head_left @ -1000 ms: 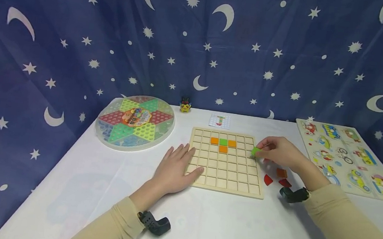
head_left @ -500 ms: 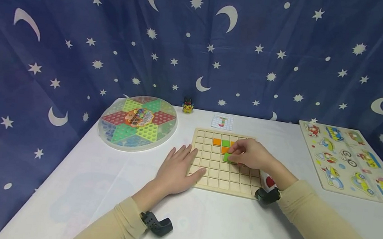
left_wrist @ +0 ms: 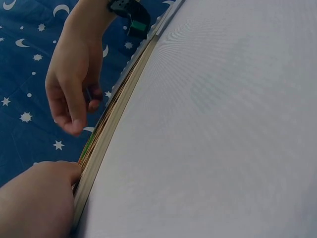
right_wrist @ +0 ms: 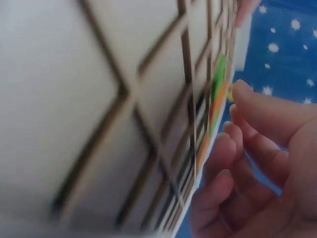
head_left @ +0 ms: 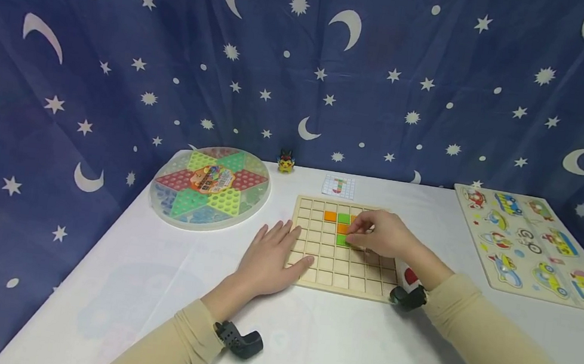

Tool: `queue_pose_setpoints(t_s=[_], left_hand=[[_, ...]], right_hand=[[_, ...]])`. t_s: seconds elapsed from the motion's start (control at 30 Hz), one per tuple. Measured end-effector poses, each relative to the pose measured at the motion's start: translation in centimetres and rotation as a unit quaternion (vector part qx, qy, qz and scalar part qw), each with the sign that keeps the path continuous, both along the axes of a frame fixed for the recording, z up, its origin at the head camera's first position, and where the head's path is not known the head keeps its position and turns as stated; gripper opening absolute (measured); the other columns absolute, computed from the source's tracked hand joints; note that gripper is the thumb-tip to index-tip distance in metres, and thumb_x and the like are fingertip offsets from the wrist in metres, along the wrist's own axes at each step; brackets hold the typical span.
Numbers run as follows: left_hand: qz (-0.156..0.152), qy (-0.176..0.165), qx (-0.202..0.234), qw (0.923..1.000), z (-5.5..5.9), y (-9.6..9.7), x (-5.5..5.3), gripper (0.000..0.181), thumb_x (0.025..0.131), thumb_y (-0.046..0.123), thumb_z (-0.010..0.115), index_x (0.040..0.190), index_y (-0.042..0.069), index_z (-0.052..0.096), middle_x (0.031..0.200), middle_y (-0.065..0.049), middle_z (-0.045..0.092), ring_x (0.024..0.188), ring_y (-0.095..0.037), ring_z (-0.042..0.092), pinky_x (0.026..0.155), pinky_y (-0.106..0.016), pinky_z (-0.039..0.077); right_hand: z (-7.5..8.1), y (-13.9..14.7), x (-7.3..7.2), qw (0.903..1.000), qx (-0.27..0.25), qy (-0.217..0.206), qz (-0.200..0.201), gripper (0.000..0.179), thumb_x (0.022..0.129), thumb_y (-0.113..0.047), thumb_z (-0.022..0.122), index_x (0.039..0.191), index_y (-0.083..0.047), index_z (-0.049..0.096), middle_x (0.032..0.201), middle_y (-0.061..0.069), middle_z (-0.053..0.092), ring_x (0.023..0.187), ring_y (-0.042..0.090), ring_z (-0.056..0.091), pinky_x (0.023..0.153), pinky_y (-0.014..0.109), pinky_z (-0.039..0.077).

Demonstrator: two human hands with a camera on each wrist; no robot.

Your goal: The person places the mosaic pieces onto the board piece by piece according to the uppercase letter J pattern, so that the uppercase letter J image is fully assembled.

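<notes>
My left hand (head_left: pixel 269 260) lies flat with spread fingers on the left edge of the wooden grid board (head_left: pixel 308 277). Over the board's middle is my right hand (head_left: pixel 383 234), fingers bent and fingertips right at a green square tile (head_left: pixel 342 240). That tile sits in a cell below an orange tile (head_left: pixel 342 228). In the right wrist view, the thumb and fingers (right_wrist: pixel 237 91) show nothing between them, beside the green tile (right_wrist: pixel 218 77). The top row holds another orange tile (head_left: pixel 330 216) and a green tile (head_left: pixel 344 218); a further orange one is mostly hidden by the right hand.
Behind the board lies a pattern card (head_left: pixel 339 186), with a small yellow figurine (head_left: pixel 286 162) to its left. A round Chinese checkers board (head_left: pixel 210 188) is at back left, a picture puzzle board (head_left: pixel 533 245) at right. Red pieces (head_left: pixel 411 276) show beside the right wrist.
My right hand has carried the green tile leftward from beyond the board's right edge into the grid, and the tile now lies in its cell. My left hand stays on the board.
</notes>
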State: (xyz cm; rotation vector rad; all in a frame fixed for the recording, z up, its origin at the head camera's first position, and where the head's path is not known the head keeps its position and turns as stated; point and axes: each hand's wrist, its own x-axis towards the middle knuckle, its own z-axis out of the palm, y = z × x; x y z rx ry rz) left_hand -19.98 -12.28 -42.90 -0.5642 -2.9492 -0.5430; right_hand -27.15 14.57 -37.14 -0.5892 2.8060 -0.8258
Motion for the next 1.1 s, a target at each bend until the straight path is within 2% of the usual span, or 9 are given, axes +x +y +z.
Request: queue_pose_setpoints(t_s=[0.2,0.37,0.43,0.6,0.73,0.93,1.0,1.1], left_hand=[[-0.002,-0.001,-0.001,1.0,0.0,0.0,0.0,0.08,0.102,0.064,0.04,0.158,0.006,0.04,0.165,-0.015,0.031,0.153,-0.032,0.023,0.124,-0.051,0.009],[0.003,-0.001,-0.003,1.0,0.2,-0.1,0.0,0.081,0.102,0.064,0.04,0.158,0.006,0.039,0.165,-0.015,0.03,0.153,-0.032,0.023,0.124,-0.051,0.01],[0.004,-0.001,-0.001,1.0,0.2,-0.1,0.0,0.081,0.102,0.064,0.04,0.158,0.006,0.039,0.165,-0.015,0.03,0.153,-0.032,0.023,0.124,-0.051,0.01],[0.001,-0.003,0.003,1.0,0.1,0.1,0.0,0.081,0.101,0.064,0.04,0.158,0.006,0.039,0.165,-0.016,0.031,0.153,-0.032,0.023,0.124,-0.051,0.01],[0.003,-0.001,0.004,1.0,0.1,0.1,0.1,0.081,0.101,0.064,0.041,0.158,0.005,0.039,0.165,-0.016,0.031,0.153,-0.033,0.024,0.124,-0.052,0.01],[0.002,-0.002,0.009,1.0,0.1,0.1,0.1,0.081,0.102,0.063,0.042,0.157,0.004,0.04,0.164,-0.017,0.031,0.153,-0.034,0.024,0.124,-0.052,0.01],[0.002,-0.003,0.011,0.9999,0.1,0.2,0.1,0.081,0.102,0.063,0.042,0.157,0.004,0.04,0.164,-0.017,0.032,0.153,-0.034,0.024,0.124,-0.052,0.01],[0.001,-0.003,0.011,0.9999,0.2,0.2,0.1,0.081,0.101,0.063,0.042,0.157,0.004,0.04,0.164,-0.016,0.032,0.153,-0.033,0.024,0.124,-0.052,0.01]], right_hand=[[0.9,4.2,0.9,0.9987,0.025,-0.02,-0.04,0.017,0.093,-0.029,0.077,0.098,-0.013,0.073,0.088,0.002,0.064,0.082,0.022,0.055,0.063,0.032,0.045],[1.6,7.6,1.9,0.995,0.054,-0.07,-0.046,0.025,0.092,-0.03,0.077,0.106,-0.01,0.071,0.094,0.004,0.063,0.076,0.021,0.056,0.059,0.033,0.048],[1.9,8.7,2.2,0.9927,0.069,-0.085,-0.05,0.029,0.091,-0.03,0.078,0.108,-0.008,0.069,0.095,0.005,0.063,0.075,0.021,0.057,0.059,0.034,0.049],[2.0,11.3,2.8,0.9864,0.12,-0.094,-0.061,0.038,0.084,-0.03,0.084,0.106,-0.004,0.066,0.096,0.007,0.063,0.084,0.024,0.056,0.07,0.037,0.048],[1.7,12.0,2.7,0.9828,0.134,-0.102,-0.076,0.037,0.082,-0.029,0.085,0.101,-0.004,0.066,0.093,0.007,0.062,0.085,0.025,0.054,0.072,0.036,0.048],[1.5,11.9,2.4,0.9844,0.125,-0.092,-0.083,0.032,0.083,-0.027,0.084,0.093,-0.005,0.063,0.082,0.005,0.059,0.077,0.023,0.052,0.064,0.034,0.044],[1.6,11.4,2.2,0.9861,0.107,-0.09,-0.09,0.031,0.085,-0.027,0.083,0.095,-0.004,0.063,0.081,0.005,0.058,0.075,0.022,0.052,0.062,0.033,0.043],[1.9,9.5,2.2,0.9889,0.055,-0.097,-0.098,0.027,0.088,-0.024,0.08,0.101,-0.005,0.068,0.083,0.005,0.061,0.076,0.021,0.055,0.063,0.033,0.045]])
